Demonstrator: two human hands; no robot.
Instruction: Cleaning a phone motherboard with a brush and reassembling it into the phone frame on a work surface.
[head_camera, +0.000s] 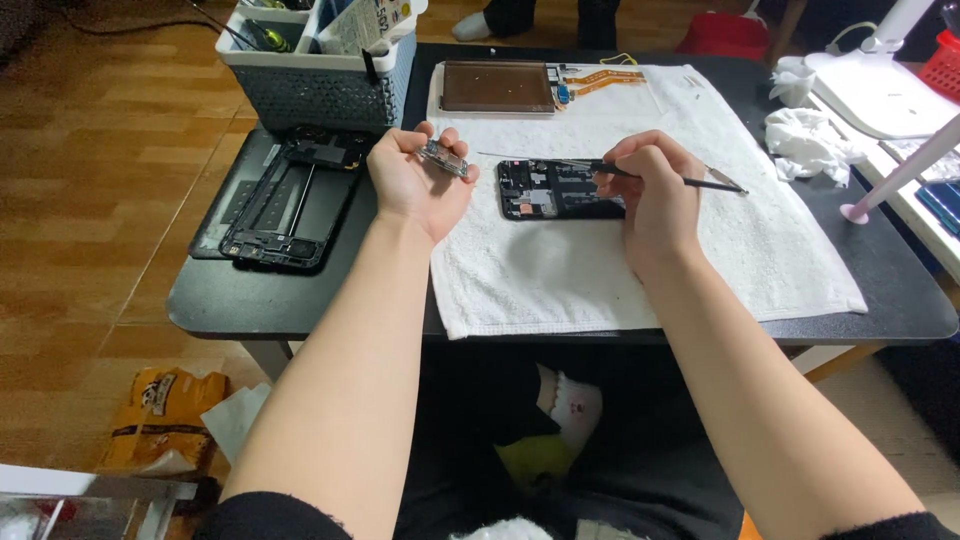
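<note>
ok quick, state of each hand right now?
Left hand: closed on a small circuit board piece, held up off the towel.
Right hand: closed on a thin black tool, over the opened phone.

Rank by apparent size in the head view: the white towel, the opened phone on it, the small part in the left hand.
1. white towel
2. opened phone, partly hidden by the right hand
3. small part, pinched in the left hand

The gaps are clear; no ties.
</note>
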